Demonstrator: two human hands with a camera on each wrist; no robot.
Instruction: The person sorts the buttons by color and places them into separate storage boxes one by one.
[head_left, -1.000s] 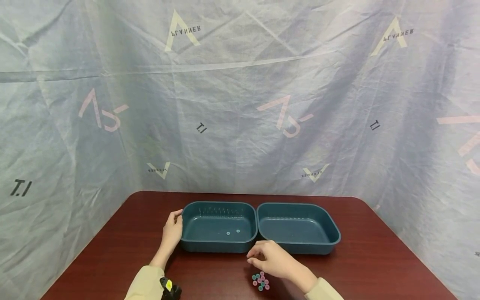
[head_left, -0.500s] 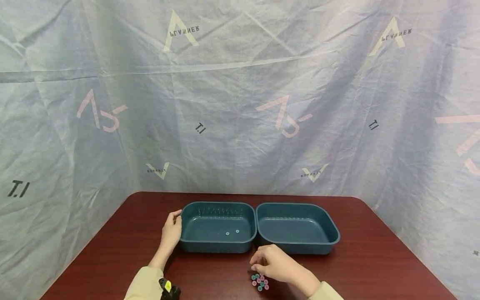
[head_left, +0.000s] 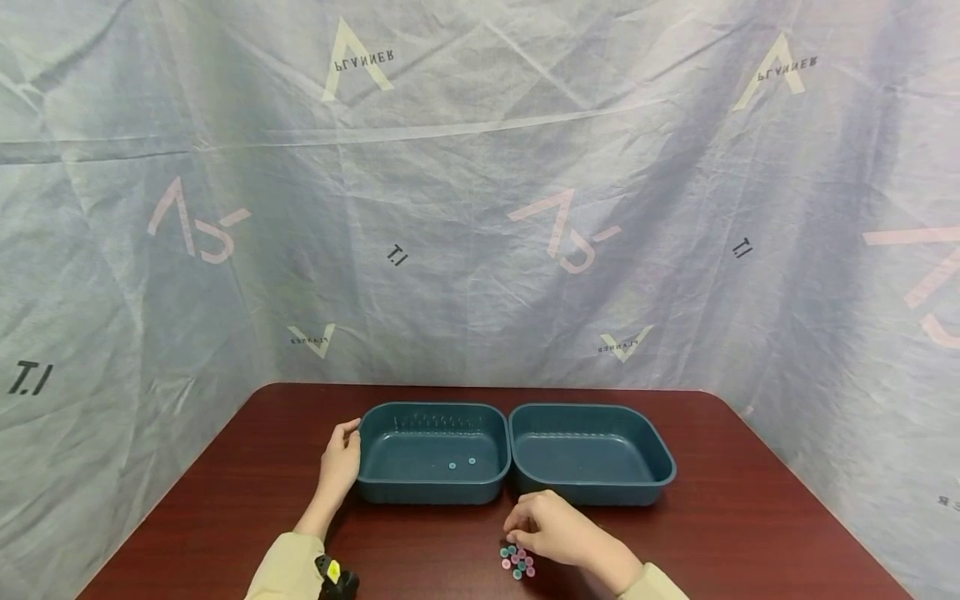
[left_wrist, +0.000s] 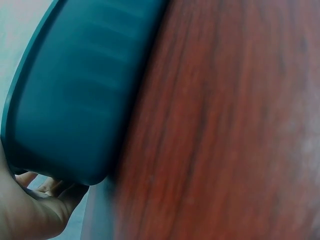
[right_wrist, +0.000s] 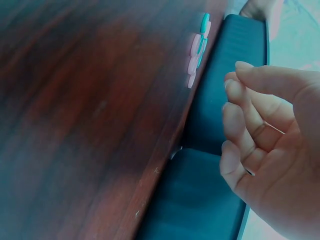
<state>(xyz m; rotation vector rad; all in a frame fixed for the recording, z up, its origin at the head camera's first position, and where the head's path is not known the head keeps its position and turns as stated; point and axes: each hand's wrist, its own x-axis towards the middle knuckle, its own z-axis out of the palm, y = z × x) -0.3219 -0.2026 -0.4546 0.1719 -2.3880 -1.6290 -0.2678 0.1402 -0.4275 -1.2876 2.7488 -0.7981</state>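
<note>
"Buttons (head_left: 515, 559), pink and teal, sit bunched on the dark red table (head_left: 420, 550), on the person's side of the trays!"

"And the right hand (head_left: 551, 525)?"

"Right there, near the bunch! Fingers loosely bent, thumb tip close by the index fingertip, so the grasp is narrow."

"Over to the left hand (head_left: 341, 458)."

"It holds the left tray (head_left: 431, 493) by its left end, fingers bent against the outside. Inside that tray, two small pale-blue buttons (head_left: 452, 466) lie on the floor, near each other!"

"Next door?"

"Right tray (head_left: 588, 495), same dark teal, side by side with the first, both toward the far half of the table."

"Further out?"

"Cream sleeves (head_left: 288, 567) on both arms, a black device (head_left: 339, 577) with a yellow mark at the left wrist, and behind it all a creased grey-blue sheet (head_left: 450, 167) printed with letters!"
</note>
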